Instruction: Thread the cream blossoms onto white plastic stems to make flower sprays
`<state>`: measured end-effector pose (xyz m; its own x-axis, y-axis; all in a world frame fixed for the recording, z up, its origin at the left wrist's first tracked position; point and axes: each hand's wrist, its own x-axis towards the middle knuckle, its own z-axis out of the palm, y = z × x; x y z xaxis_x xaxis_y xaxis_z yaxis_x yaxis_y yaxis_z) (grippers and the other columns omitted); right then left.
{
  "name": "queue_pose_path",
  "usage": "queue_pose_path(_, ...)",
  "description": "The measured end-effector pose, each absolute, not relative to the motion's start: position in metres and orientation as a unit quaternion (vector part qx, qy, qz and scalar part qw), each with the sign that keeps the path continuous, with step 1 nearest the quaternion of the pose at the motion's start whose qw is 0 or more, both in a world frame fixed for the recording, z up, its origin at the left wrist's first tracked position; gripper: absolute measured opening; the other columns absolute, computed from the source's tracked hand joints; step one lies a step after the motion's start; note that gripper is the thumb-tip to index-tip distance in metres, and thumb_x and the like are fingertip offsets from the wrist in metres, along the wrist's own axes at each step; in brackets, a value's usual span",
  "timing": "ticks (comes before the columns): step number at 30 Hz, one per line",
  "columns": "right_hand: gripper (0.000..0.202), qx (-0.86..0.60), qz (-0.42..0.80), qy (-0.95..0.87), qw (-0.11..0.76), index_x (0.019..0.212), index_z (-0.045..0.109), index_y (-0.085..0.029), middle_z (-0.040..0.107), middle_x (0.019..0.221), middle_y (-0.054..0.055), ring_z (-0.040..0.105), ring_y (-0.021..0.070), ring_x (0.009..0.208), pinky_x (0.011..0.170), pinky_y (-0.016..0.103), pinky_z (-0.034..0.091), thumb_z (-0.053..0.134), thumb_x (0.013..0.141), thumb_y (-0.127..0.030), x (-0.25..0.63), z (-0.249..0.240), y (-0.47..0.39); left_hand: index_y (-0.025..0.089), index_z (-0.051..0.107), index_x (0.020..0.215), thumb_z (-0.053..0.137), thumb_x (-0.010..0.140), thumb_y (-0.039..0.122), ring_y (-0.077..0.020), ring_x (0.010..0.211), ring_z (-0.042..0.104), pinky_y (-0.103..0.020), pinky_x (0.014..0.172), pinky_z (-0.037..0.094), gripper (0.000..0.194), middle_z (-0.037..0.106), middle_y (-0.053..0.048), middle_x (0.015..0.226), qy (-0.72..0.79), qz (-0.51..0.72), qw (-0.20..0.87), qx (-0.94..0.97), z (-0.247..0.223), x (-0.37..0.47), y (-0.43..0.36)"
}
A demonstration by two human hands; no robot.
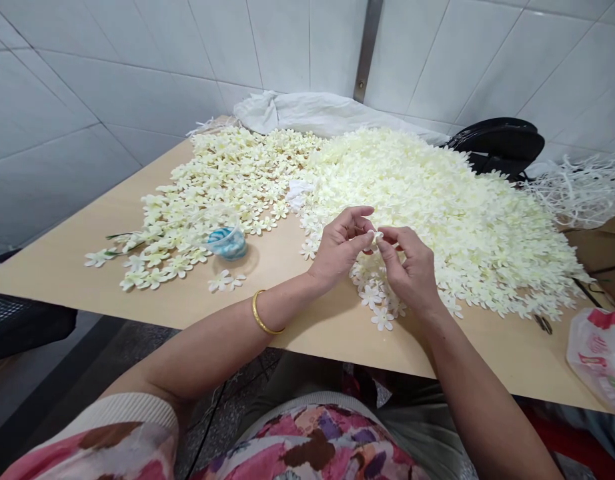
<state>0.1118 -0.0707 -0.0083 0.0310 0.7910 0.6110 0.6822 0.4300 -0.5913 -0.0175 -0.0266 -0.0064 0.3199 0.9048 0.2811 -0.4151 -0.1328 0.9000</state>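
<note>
The left hand (340, 250) and right hand (411, 267) jointly pinch one small white artificial blossom (375, 237) at the fingertips, above the near half of the table (307, 323). A large heap of cream artificial flowers (437, 213) extends toward the far edge. A clear plastic cup (228, 243) with blue contents stands left of the hands.

Single head-worn view, facing forward and down, flat pale-tan tabletop (487, 343) close below, glossy white tiled wall (162, 47) beyond.
</note>
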Motion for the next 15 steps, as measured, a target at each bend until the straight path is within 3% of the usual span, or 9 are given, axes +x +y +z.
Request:
queue_pose_path(6,0.010,-0.516,0.175,-0.628,0.557,0.077,0.055,-0.021,0.059,0.071,-0.003,0.055,0.0109,0.066,0.064,0.026,0.044,0.057,0.083,-0.029,0.1096,-0.0060,-0.0724,0.017,0.060,0.099,0.072,0.066,0.023,-0.0079,0.066,0.054,-0.023,0.062,0.047,0.036,0.055,0.002,0.076,0.245,0.494,0.674,0.492,-0.0069,-0.0167,-0.0269)
queue_pose_path(10,0.009,-0.513,0.208,-0.602,0.575,0.078,0.055,-0.020,0.057,0.068,-0.004,0.053,0.0097,0.063,0.060,0.024,0.042,0.057,0.082,-0.028,0.1134,-0.0085,-0.0707,0.012,0.064,0.082,0.072,0.066,0.032,-0.0097,0.067,0.058,-0.024,0.062,0.047,0.027,0.059,-0.001,0.075,0.231,0.394,0.746,0.485,-0.0098,-0.0173,-0.0242)
queue_pose_path(15,0.011,-0.548,0.114,-0.634,0.534,0.076,0.053,-0.020,0.056,0.067,-0.003,0.053,0.0109,0.064,0.061,0.025,0.042,0.051,0.085,-0.025,0.1132,-0.0115,-0.0693,0.012,0.061,0.067,0.064,0.072,0.023,-0.0068,0.054,0.052,-0.021,0.058,0.044,0.013,0.054,0.002,0.055,0.290,0.436,0.633,0.571,-0.0050,-0.0188,-0.0280)
